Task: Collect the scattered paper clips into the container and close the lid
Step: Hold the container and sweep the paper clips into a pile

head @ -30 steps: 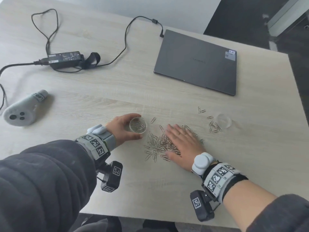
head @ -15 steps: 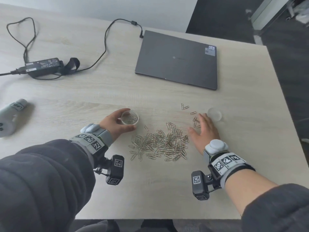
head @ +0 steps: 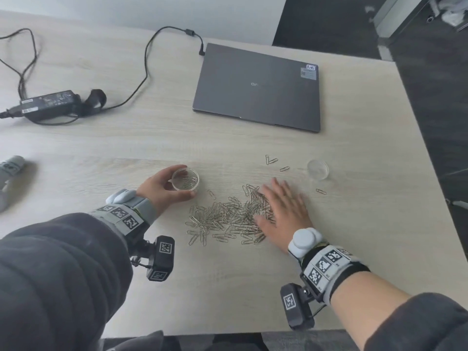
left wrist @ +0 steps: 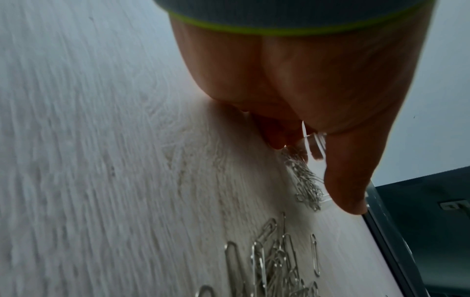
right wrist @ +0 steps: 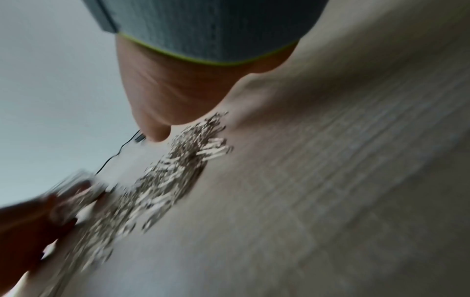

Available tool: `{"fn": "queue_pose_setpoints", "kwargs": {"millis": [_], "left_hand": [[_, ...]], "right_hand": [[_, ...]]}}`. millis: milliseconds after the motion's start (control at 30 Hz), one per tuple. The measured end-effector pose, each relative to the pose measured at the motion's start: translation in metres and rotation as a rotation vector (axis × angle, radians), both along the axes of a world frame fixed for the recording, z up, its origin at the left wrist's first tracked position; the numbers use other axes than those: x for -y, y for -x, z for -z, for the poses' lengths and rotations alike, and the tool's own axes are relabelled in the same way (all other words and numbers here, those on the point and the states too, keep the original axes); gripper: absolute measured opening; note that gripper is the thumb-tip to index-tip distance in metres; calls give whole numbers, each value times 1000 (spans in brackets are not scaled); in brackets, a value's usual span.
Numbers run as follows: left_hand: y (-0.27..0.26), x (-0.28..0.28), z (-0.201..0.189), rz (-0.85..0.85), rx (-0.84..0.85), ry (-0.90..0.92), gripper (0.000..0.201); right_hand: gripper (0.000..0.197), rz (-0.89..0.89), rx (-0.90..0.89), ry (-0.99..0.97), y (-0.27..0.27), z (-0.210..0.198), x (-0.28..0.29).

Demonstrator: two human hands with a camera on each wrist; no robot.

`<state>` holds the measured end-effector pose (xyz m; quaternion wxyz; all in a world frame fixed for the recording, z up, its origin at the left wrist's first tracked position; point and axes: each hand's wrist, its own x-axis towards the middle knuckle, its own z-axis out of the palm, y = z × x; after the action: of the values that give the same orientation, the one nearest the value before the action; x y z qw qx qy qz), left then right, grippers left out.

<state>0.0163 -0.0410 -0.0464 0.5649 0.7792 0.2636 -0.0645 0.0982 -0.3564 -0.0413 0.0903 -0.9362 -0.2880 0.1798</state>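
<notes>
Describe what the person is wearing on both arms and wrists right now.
Both arms are in dark grey sleeves. Behind the left hand and the right hand sits a grey wristband with black-and-white square markers and a yellow-green edge, seen in the wrist views. A white rounded pod tops each band; a black tagged camera block hangs below.

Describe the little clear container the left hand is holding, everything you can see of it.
The container is a small, round, shallow dish of clear plastic, standing upright on the wooden table with its lid off. A few silver paper clips lie inside. The left hand grips it, thumb and fingers curled round its wall. The main pile of clips lies apart.
</notes>
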Motion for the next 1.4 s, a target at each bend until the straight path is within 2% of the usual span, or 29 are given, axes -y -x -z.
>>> {"fn": "queue_pose_setpoints", "kwargs": {"millis": [67,133,200,300,500,567,633,767,900,1033,1233,1400], "left_hand": [[1,-2,0,9,1,0,72],[1,-2,1,10,0,-10,71],[1,-3,4,12,-5,-12,75],[2,-5,6,13,-12,-6,84],[3,-4,3,30,-17,-25,75],[4,-4,3,41,-21,-38,72],[4,-5,3,44,-21,-45,76],[6,-5,4,53,-18,-51,78],[6,-4,3,43,-21,-60,70],[6,-3,1,46,-25,-59,70],[6,-3,-2,59,-34,-61,71],[8,-4,-2,62,-41,-35,78]], "right_hand": [[74,215,71,-16,-11,0,9],[73,420,39,-5,-19,1,19],[74,458,-14,49,-20,2,26],[77,311,-20,97,-11,5,23],[76,-118,-71,42,20,2,-20],[75,-199,-87,-16,17,-4,-29],[76,-143,-62,-62,3,-8,-33],[80,115,7,-42,-39,-4,-32],[81,183,7,48,-74,3,-34],[84,55,32,135,-68,17,-45],[86,-221,4,116,-13,11,-48],[86,-280,-24,111,24,11,-53]]}}
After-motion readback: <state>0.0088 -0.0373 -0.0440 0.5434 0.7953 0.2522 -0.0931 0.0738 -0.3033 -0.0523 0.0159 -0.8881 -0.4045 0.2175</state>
